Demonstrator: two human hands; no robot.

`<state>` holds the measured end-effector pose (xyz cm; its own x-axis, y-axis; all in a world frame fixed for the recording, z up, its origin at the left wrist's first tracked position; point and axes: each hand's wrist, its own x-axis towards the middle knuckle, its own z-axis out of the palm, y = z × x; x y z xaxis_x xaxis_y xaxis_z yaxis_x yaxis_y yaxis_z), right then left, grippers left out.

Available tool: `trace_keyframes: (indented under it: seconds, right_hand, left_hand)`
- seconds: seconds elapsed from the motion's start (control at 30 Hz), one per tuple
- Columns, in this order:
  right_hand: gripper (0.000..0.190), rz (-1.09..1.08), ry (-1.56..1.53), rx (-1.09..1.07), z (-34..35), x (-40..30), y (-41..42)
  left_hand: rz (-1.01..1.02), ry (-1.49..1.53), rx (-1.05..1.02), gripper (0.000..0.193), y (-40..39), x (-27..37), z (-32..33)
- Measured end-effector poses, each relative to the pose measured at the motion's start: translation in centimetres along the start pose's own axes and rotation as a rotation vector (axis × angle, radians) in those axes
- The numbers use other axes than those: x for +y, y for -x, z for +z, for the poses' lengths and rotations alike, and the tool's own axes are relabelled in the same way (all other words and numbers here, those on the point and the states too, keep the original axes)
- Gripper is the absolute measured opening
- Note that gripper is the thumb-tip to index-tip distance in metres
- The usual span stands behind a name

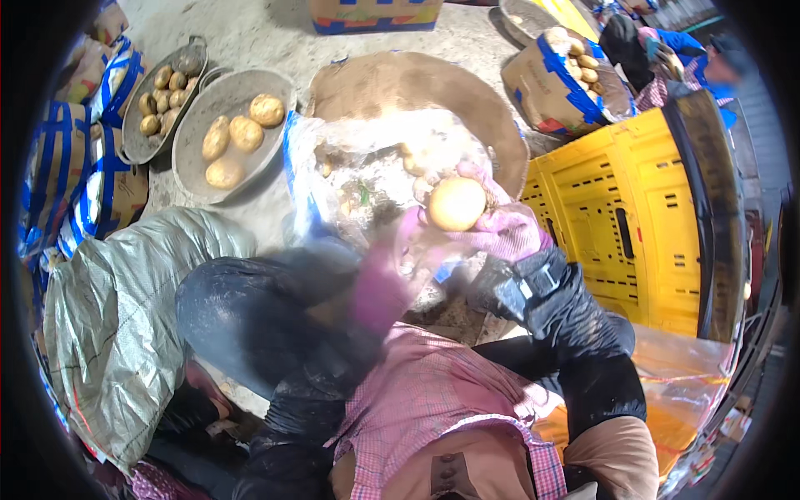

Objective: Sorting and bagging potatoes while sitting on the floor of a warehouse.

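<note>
My right hand (506, 228), in a pink knitted glove, is closed around a large pale potato (457, 204). Close beside it on the left is my left hand (387, 275), gloved in pink and blurred; I cannot tell whether it holds anything. Both hands are over a round brown container (375, 78) with a clear and blue plastic liner (306, 181), its inside partly washed out by glare. More potatoes (415, 159) show faintly behind the held one.
Left of the container, a grey basin (284, 94) holds several potatoes, and another basin (134, 119) holds smaller ones. A yellow plastic crate (594, 206) stands at the right, below a taped carton of potatoes (531, 81). A woven sack (119, 300) lies left; a person (681, 56) is at upper right.
</note>
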<state>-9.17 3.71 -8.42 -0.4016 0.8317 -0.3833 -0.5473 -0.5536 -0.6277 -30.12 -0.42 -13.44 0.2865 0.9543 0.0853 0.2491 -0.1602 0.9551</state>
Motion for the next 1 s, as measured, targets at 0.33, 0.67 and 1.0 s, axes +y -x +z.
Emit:
trace_keyframes:
  seconds: [0.33, 0.67, 1.0]
  right_hand:
    - [0.078, -0.458, 0.285, 0.073, 2.6, 3.4, 7.8]
    - [0.066, -1.423, 1.517, 1.005, 7.0, -10.2, 26.4]
    - [0.066, -1.622, 1.165, 2.043, -1.0, -33.0, 56.9]
  left_hand:
    - [0.135, 0.161, -0.226, 0.065, -0.8, 5.3, 1.4]
    - [0.130, 0.181, -0.142, 0.048, -1.1, 3.3, 2.7]
    - [0.100, -0.028, -0.195, 0.041, -0.4, 2.2, 2.8]
